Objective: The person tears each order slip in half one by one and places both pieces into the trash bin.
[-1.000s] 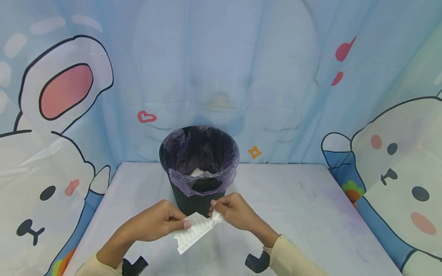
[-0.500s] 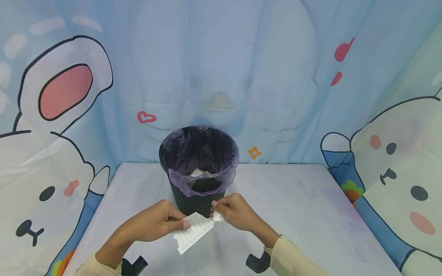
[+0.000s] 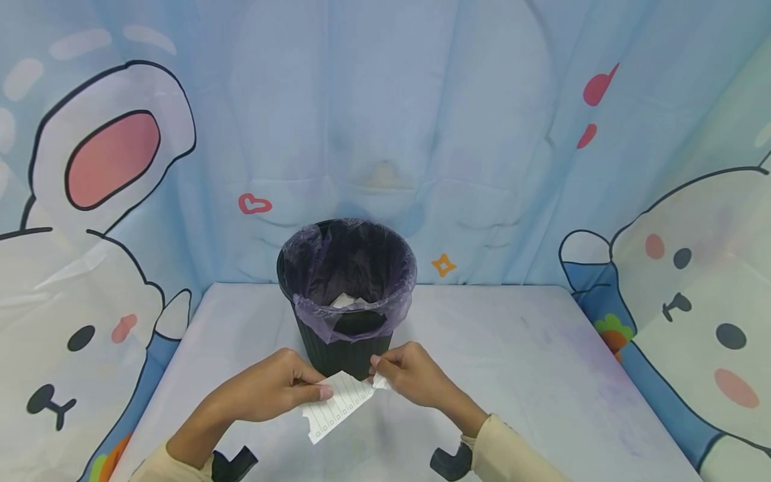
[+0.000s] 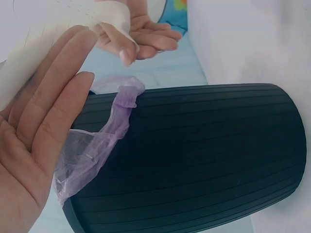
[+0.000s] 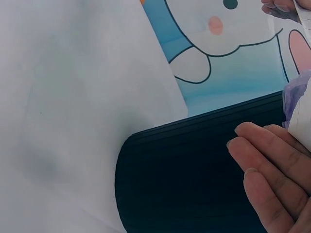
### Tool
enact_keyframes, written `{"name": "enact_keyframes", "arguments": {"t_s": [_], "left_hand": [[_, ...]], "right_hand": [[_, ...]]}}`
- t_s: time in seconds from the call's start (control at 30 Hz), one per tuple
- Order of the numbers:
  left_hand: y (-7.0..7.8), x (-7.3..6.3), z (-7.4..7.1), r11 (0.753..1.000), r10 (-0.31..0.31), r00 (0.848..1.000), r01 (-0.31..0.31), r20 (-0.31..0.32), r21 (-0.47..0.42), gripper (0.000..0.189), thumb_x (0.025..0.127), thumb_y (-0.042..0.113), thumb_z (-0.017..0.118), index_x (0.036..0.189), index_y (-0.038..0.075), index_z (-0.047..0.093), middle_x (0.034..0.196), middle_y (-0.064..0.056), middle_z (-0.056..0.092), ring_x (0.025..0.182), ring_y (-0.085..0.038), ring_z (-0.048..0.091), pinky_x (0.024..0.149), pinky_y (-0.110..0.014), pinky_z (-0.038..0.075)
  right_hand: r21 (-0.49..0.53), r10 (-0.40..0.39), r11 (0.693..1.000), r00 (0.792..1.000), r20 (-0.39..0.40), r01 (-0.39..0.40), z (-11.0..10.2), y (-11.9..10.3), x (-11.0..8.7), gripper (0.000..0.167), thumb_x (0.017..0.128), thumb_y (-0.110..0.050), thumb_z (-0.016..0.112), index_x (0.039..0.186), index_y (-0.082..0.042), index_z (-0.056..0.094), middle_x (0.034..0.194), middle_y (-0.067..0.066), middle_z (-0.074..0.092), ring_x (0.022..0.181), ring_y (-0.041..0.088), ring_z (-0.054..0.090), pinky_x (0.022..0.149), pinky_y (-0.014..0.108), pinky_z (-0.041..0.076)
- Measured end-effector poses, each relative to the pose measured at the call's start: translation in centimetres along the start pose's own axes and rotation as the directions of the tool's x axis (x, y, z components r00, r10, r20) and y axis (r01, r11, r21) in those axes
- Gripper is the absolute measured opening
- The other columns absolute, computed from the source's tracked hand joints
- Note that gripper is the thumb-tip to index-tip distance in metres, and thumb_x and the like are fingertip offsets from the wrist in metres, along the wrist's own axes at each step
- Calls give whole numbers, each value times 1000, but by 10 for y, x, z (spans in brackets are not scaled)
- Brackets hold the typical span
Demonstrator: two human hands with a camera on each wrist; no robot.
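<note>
A strip of white ruled paper (image 3: 340, 405) with a column of small boxes and ragged edges hangs in front of the bin in the head view. My left hand (image 3: 274, 388) pinches it between thumb and fingers. My right hand (image 3: 417, 376) pinches a small white paper end (image 3: 381, 382) at the strip's right side; whether the two are still joined cannot be made out. In the left wrist view the paper (image 4: 41, 34) lies against my left fingers (image 4: 58, 92). The right wrist view has my right fingers (image 5: 265, 165) beside white paper (image 5: 302, 116).
Just beyond my hands a black ribbed bin (image 3: 343, 358) stands on the white-covered table (image 3: 512, 375). A purple translucent bag (image 3: 394, 311) lines it and folds over the rim. White paper scraps (image 3: 345, 301) lie inside. A printed blue curtain (image 3: 385, 120) hangs behind.
My right hand has shifted slightly right and down, and less of the paper end shows at its fingers. The left hand and the strip stay almost where they were.
</note>
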State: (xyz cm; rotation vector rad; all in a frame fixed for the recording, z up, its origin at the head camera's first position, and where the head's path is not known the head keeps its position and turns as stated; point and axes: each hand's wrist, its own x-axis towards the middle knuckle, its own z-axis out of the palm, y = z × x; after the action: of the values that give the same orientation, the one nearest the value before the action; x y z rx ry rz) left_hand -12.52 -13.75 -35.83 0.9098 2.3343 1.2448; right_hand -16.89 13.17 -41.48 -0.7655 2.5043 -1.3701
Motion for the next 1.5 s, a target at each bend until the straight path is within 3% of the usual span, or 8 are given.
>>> {"name": "enact_keyframes", "arguments": {"t_s": [0.13, 0.27, 0.7, 0.8, 1.07, 1.2, 1.37, 1.5], "left_hand": [[0, 0, 0, 1000, 3, 1000, -3, 4, 5, 20, 96, 19, 68, 104, 5, 80, 75, 5, 75, 57, -1, 58, 50, -18, 46], [0, 1, 0, 1000, 17, 1000, -17, 8, 11, 19, 97, 19, 67, 104, 6, 80, 75, 5, 74, 57, 0, 57, 51, -17, 46], [3, 0, -2, 1000, 13, 1000, -13, 13, -4, 19, 96, 18, 68, 104, 6, 80, 69, 6, 71, 55, 0, 53, 46, -16, 37], [3, 0, -2, 1000, 13, 1000, -13, 13, -10, 20, 96, 18, 68, 105, 5, 79, 70, 6, 71, 55, 0, 52, 46, -16, 35], [5, -1, -5, 1000, 15, 1000, -15, 1, -11, 24, 96, 22, 68, 113, 6, 77, 66, 1, 68, 52, 1, 40, 46, -18, 29], [5, 0, -6, 1000, 21, 1000, -21, -8, 0, 26, 97, 24, 68, 113, 6, 77, 55, 11, 49, 49, 0, 21, 44, -20, 24], [6, -1, -9, 1000, 17, 999, -16, -31, 26, 26, 97, 25, 68, 113, 7, 77, 59, 13, 38, 51, 0, 20, 44, -20, 23], [8, -1, -14, 998, 29, 998, -25, -64, 53, 26, 97, 25, 67, 113, 7, 77, 60, 13, 44, 53, 0, 23, 45, -21, 23]], "right_hand": [[-29, -3, 1000, 1000, -4, 3, 1, 4, 0, 30, 101, -15, 58, 83, -7, 79, 52, -6, 53, 42, 0, 31, 39, 16, 25], [-53, -8, 999, 1000, -9, 8, 1, 7, -2, 31, 102, -16, 58, 81, -8, 79, 48, -8, 43, 41, -1, 30, 39, 16, 24], [-67, 2, 998, 1000, -10, -3, 0, 9, -6, 32, 102, -18, 58, 79, -7, 78, 52, -8, 49, 43, -1, 36, 39, 16, 28], [-68, -8, 998, 1000, -12, 7, 0, 10, -6, 32, 102, -16, 58, 79, -7, 78, 59, -5, 62, 46, 0, 47, 40, 16, 38], [-129, -45, 991, 998, -32, 41, -2, 17, -8, 30, 102, -14, 58, 85, -5, 79, 76, -3, 76, 76, 6, 71, 62, 20, 57], [-151, -54, 987, 997, -50, 46, -7, 16, -10, 28, 102, -14, 58, 86, -6, 80, 77, -6, 76, 89, 13, 74, 73, 22, 59], [-165, -74, 984, 995, -67, 63, -14, 12, -13, 27, 101, -12, 59, 85, -10, 80, 82, -8, 77, 97, 15, 74, 84, 29, 59], [-160, -112, 982, 990, -82, 98, -21, 5, -15, 27, 101, -14, 59, 85, -11, 80, 87, -7, 77, 95, 12, 73, 84, 29, 59]]}}
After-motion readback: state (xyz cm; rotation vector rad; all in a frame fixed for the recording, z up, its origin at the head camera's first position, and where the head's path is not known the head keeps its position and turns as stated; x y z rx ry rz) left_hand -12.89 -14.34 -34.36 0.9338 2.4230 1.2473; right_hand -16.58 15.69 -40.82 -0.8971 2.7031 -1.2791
